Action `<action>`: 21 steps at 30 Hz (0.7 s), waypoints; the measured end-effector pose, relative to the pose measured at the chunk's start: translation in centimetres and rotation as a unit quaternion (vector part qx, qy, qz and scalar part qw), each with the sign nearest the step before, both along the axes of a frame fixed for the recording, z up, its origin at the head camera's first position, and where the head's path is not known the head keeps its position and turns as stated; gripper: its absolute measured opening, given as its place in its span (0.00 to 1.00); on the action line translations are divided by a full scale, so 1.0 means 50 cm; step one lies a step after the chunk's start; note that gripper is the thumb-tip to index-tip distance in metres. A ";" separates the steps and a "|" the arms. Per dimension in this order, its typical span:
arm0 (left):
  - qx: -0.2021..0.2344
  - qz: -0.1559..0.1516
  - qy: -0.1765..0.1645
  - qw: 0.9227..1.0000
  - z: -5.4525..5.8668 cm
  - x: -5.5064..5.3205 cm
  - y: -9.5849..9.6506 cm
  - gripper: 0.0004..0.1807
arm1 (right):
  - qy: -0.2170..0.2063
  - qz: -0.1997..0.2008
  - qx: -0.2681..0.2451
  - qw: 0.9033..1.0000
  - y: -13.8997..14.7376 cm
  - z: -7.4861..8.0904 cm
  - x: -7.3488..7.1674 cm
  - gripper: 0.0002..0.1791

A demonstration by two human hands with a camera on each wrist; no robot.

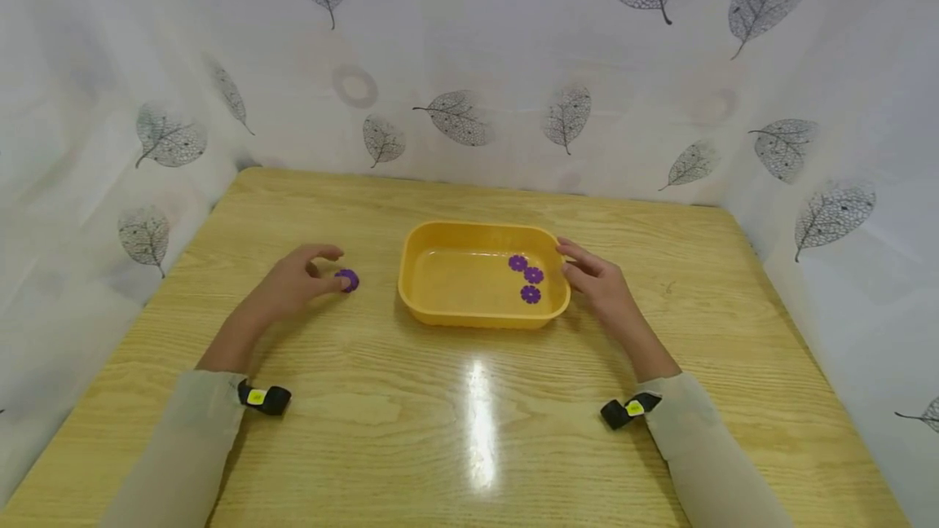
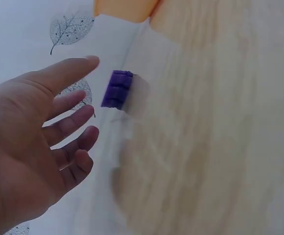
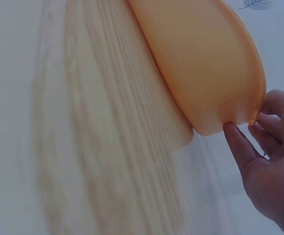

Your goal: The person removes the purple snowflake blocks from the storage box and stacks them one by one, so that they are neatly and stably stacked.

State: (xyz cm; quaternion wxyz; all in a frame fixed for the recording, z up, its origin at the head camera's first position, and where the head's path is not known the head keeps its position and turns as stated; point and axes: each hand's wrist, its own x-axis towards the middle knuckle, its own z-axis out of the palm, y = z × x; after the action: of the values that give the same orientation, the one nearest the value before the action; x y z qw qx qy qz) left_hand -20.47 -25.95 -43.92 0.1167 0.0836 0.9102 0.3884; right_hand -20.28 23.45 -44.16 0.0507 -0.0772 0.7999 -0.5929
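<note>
On the left of the table, a small stack of purple flower-shaped discs [image 1: 352, 278] stands beside my left hand [image 1: 297, 279]. The left wrist view shows this purple stack [image 2: 117, 89] apart from the fingertips, with the left hand [image 2: 44, 127] spread loosely and holding nothing. A yellow plastic tray [image 1: 469, 320] sits at the middle of the table, with three purple flower discs [image 1: 533, 275] lying flat towards its right end. My right hand [image 1: 601, 283] touches the tray's right end; in the right wrist view, its thumb [image 3: 237, 142] rests against the tray's outer wall [image 3: 205, 73].
The wood-grain table [image 1: 381, 422] extends around the tray, with a bright light reflection in front of it. White cloth [image 1: 469, 39] with a grey leaf print hangs behind the table and along both sides. Black straps [image 1: 267, 399] are on both wrists.
</note>
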 end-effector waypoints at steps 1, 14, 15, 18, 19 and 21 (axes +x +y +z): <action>0.007 0.003 0.004 1.000 0.006 -0.001 0.000 0.37 | 0.000 0.000 0.001 1.000 0.000 -0.001 0.000 0.26; 0.048 -0.048 0.051 0.996 0.079 -0.061 0.128 0.34 | -0.005 -0.001 0.002 1.000 0.002 -0.003 -0.001 0.26; 0.052 -0.059 0.057 0.995 0.083 -0.066 0.144 0.33 | -0.006 0.000 0.001 1.000 0.002 -0.003 -0.001 0.26; 0.066 -0.090 0.072 0.991 0.095 -0.077 0.194 0.31 | -0.010 0.000 -0.003 1.000 0.001 -0.001 -0.002 0.25; 0.072 -0.098 0.075 0.990 0.097 -0.081 0.210 0.31 | -0.011 0.000 -0.003 1.000 0.001 -0.001 -0.002 0.25; 0.082 -0.111 0.077 0.987 0.104 -0.089 0.243 0.30 | -0.014 -0.001 -0.004 1.000 0.001 0.002 -0.002 0.25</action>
State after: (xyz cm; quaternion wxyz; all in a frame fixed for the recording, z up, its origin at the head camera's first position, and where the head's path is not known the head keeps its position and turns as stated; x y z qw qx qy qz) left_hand -24.94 -13.82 -38.74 0.0813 0.2234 0.8666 0.4387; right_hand -20.37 23.48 -44.08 0.0604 -0.0682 0.7972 -0.5968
